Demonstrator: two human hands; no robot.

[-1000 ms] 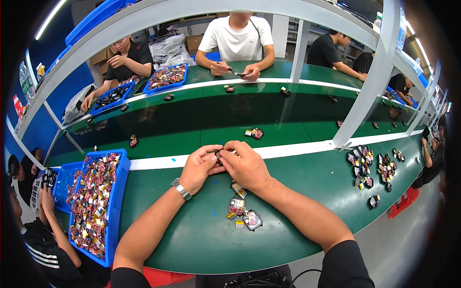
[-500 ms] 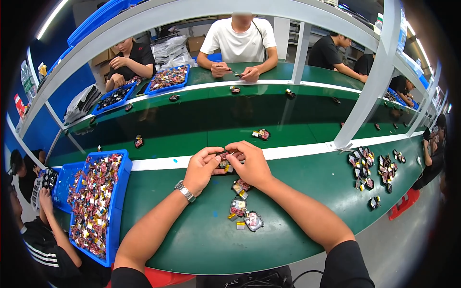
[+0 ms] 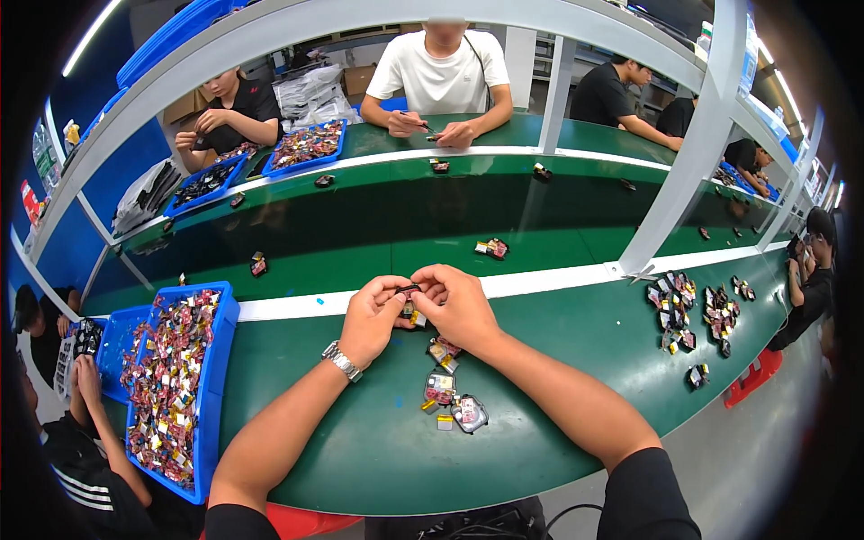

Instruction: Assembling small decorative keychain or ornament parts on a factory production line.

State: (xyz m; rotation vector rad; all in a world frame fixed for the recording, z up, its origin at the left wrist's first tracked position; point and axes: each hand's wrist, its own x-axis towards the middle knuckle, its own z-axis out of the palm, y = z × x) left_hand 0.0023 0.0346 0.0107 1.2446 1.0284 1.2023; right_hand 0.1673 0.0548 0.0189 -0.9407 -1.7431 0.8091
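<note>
Right of the blue tray (image 3: 216, 387), a small dark-cased assembly (image 3: 415, 315) is being held over the table (image 3: 522, 450) by the left hand (image 3: 370, 315) and the right hand (image 3: 461, 308), each grip being narrowed to fingertips on it; loose assemblies (image 3: 440, 389) are being borne by the table right of the tray, similar clusters (image 3: 673, 310) being borne farther right of it
</note>
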